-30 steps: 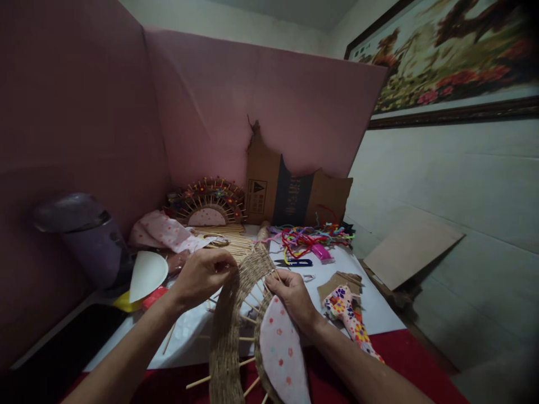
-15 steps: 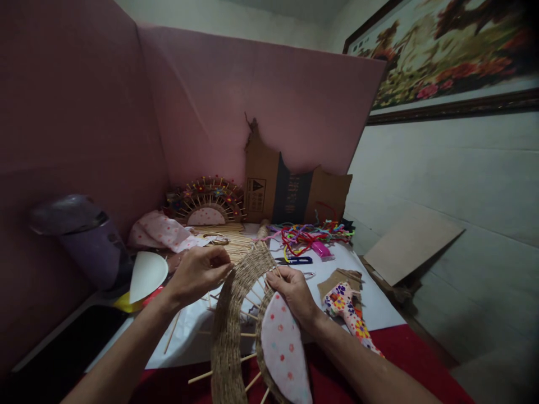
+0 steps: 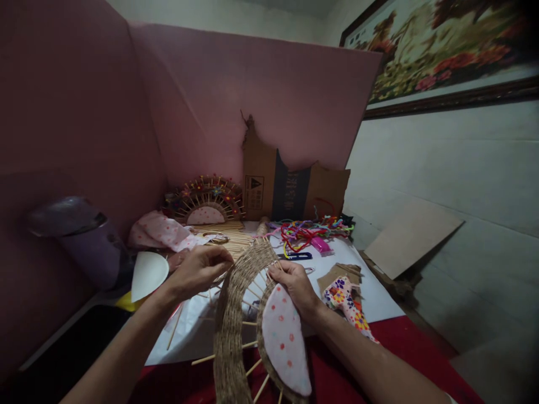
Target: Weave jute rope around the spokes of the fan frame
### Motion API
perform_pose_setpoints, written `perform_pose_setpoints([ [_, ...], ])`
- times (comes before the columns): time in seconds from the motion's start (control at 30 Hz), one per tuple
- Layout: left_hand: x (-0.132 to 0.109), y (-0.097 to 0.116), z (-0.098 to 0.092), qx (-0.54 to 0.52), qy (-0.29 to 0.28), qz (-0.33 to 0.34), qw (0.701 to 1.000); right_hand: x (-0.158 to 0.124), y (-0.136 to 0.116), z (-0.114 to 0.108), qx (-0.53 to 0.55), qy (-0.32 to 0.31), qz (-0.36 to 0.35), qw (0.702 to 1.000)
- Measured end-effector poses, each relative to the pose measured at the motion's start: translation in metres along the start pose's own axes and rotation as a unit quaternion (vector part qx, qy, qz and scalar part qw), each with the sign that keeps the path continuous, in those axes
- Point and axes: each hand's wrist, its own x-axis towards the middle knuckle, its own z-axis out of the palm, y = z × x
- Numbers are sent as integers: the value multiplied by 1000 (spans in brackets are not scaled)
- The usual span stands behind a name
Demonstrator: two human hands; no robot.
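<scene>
Lies at lower centre: woven jute arc (image 3: 234, 314) on bamboo spokes, dotted fabric half-moon (image 3: 284, 339) in its hollow. Pinched at its outer top edge by left hand (image 3: 197, 272) (fingertips closed tight). Clasped on the inner rim by right hand (image 3: 297, 286), fingers curled. Just right, floral glue gun (image 3: 347, 303). Farther up, blue snips (image 3: 297, 256), pipe cleaners (image 3: 311, 231), finished fan (image 3: 206, 202).

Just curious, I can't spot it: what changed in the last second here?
Hardly anything. The left hand still pinches the woven rim, and the right hand still grips the spotted fabric half-disc. Both barely shifted; the scissors and coloured cords stayed put.
</scene>
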Motion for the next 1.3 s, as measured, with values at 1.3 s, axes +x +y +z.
perform_pose_setpoints([
  [1.3, 4, -17, 6, -247, 39, -112, 962, 5, -2, -7, 66, 33, -3, 997],
])
